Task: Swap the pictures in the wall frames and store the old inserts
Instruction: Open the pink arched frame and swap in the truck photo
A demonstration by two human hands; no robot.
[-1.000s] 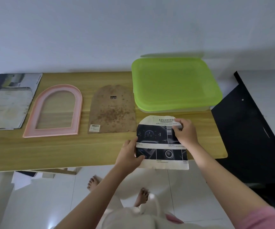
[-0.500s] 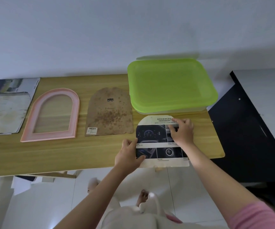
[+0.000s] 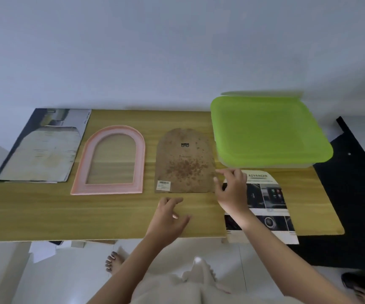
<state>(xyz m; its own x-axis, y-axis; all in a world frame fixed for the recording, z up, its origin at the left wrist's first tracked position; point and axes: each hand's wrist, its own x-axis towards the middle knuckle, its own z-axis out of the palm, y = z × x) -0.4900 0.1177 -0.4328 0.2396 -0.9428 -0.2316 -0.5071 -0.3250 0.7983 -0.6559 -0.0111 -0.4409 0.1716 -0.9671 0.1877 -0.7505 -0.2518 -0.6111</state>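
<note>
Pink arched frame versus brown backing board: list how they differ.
The pink arched frame is an open ring with the table showing through; the brown backing board is solid. The frame is clean pink; the board is stained, with a barcode sticker and a small hanger. Both are arch-topped and lie flat, side by side.
</note>
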